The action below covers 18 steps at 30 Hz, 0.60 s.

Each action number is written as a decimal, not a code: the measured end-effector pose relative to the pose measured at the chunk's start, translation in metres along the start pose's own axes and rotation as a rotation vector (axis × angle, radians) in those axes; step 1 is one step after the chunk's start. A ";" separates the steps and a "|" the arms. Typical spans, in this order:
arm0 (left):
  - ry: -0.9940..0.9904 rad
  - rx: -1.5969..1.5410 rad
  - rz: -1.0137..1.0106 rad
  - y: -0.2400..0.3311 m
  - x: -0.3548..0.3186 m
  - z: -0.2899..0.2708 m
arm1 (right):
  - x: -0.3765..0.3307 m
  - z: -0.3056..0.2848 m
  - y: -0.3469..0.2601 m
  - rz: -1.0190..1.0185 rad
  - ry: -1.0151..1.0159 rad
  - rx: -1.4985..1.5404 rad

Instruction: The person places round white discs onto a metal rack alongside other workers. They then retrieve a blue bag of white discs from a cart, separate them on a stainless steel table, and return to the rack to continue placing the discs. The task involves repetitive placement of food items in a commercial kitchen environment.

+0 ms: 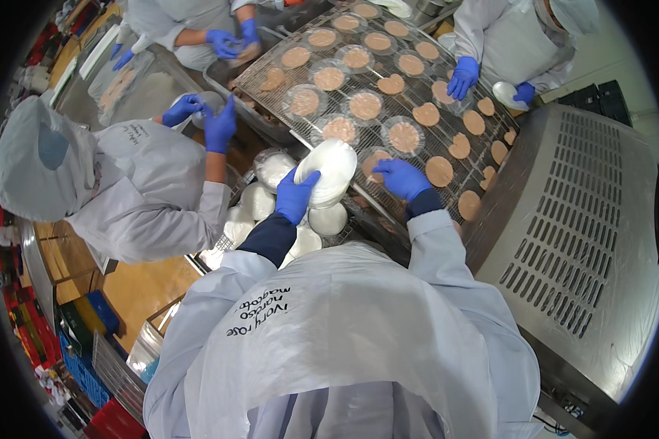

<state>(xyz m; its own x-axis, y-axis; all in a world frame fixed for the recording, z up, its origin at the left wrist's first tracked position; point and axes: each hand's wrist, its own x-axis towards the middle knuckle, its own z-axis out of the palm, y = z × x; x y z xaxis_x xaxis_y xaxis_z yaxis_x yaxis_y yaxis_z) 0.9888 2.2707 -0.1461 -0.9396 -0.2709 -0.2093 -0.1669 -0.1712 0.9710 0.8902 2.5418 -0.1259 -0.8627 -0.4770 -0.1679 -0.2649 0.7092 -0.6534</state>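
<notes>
Looking down from the wearer's head, I see the blue-gloved left hand (pixel 294 199) clamped on a stack of white discs (pixel 332 167), thumb over the top face. The gloved right hand (pixel 406 180) reaches to a pinkish round patty (pixel 371 165) at the near edge of the wire belt (pixel 410 99) — whether its fingers close on it, I cannot tell. Across the belt, a co-worker's glove (pixel 463 78) rests among more patties — beside a steel housing (pixel 509 212).

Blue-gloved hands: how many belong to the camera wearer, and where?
2: the left hand grips a stack of white discs; the right hand is at a patty on the metal mesh.
</notes>
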 end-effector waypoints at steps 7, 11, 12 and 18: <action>-0.092 0.092 0.080 0.001 0.002 0.060 | -0.015 0.001 -0.031 0.072 0.322 0.548; -0.079 -0.011 -0.004 -0.012 0.009 0.064 | -0.019 -0.036 0.021 0.166 0.429 0.552; -0.083 0.006 -0.004 -0.019 0.012 0.064 | -0.016 -0.050 0.042 0.240 0.440 0.402; -0.068 0.026 0.013 -0.034 0.002 0.066 | -0.022 -0.051 0.056 0.209 0.739 0.005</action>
<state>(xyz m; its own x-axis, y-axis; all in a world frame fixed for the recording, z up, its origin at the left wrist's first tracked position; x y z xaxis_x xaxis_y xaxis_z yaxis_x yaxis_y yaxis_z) 0.9732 2.3387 -0.1714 -0.9597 -0.2080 -0.1888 -0.1610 -0.1433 0.9765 0.8726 2.6186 -0.1208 -0.9588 0.1388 0.2480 -0.0646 0.7434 -0.6657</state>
